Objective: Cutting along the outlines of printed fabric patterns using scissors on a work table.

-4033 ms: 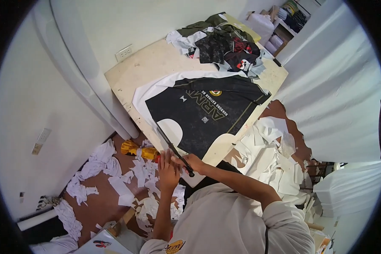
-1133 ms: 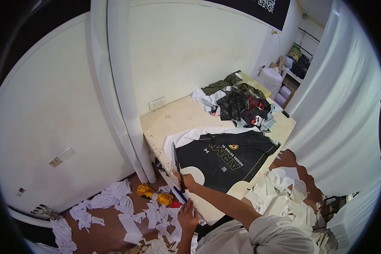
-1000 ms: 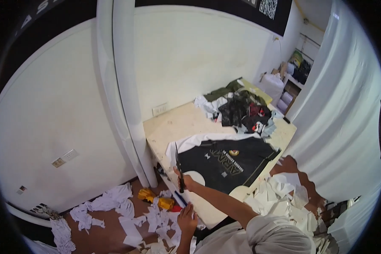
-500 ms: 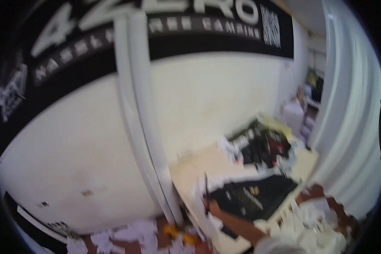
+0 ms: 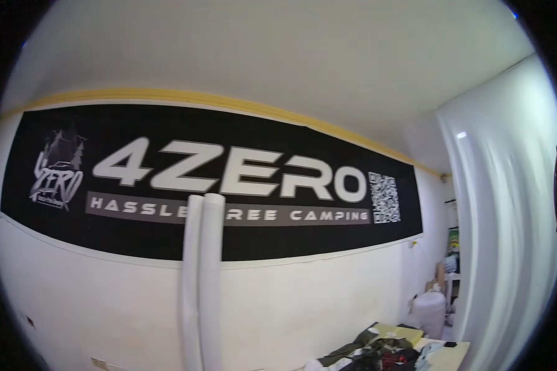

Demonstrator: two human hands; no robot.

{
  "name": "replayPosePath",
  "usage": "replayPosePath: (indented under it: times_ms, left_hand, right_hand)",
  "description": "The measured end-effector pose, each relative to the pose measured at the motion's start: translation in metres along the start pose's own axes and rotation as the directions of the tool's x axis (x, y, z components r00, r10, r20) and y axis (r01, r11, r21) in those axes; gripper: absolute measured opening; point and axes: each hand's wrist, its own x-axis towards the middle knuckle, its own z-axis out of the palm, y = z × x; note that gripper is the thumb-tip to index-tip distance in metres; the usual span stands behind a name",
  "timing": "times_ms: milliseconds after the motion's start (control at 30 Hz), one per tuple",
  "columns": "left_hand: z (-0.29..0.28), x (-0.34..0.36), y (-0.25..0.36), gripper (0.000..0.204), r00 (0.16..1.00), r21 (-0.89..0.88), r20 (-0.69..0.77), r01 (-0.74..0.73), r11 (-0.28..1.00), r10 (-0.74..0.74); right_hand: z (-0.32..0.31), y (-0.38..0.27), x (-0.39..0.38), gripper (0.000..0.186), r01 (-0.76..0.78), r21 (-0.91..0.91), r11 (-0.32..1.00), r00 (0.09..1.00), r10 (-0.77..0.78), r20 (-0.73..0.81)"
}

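Note:
Neither of my hands is in the picture. A wide black banner (image 5: 291, 136) with white lettering, a logo and a square code spreads across the upper wall. Two tall white rolls (image 5: 210, 290) lean upright in front of the banner and wall. At the lower right, only the far part of the pale work table (image 5: 449, 352) shows, with a rumpled pile of dark, red and white fabric (image 5: 384, 352) on it.
A white curtain (image 5: 513, 216) hangs down the right side. Behind the table, a white bagged bundle (image 5: 430, 312) stands near a small cluttered shelf (image 5: 452, 278). A yellow trim (image 5: 198, 99) runs under the ceiling (image 5: 260, 55).
The view has tilted sharply upward to the banner and ceiling. My hands, the scissors, the black printed garment and the littered floor have left the picture.

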Motion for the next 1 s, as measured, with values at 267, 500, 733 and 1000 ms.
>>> replayPosePath:
  times_ms: [267, 500, 733, 1000]
  left_hand:
    - [-0.003, -0.017, 0.048, 0.06, 0.983, 0.035, 0.18, 0.019, 0.999, -0.025]
    - [-0.022, 0.02, 0.176, 0.07, 0.662, 0.192, 0.715, 0.123, 0.974, -0.224]
    - [0.043, -0.025, 0.15, 0.063, 0.823, 0.28, 0.513, 0.107, 0.954, -0.243]
    - [0.054, -0.095, 0.179, 0.067, 0.839, 0.61, 0.065, 0.395, 0.687, -0.54]
  right_hand:
    - [-0.099, 0.119, -0.273, 0.065, -0.31, -0.045, 0.95, 0.944, 0.301, -0.137]
    - [-0.142, 0.224, -0.29, 0.05, -0.108, 0.233, 0.966, 0.95, 0.169, -0.261]
    - [-0.171, 0.268, -0.265, 0.048, -0.062, -0.412, 0.909, 0.992, 0.009, -0.13]
    - [-0.089, 0.253, -0.141, 0.041, 0.275, -0.241, 0.931, 0.948, -0.22, 0.231]
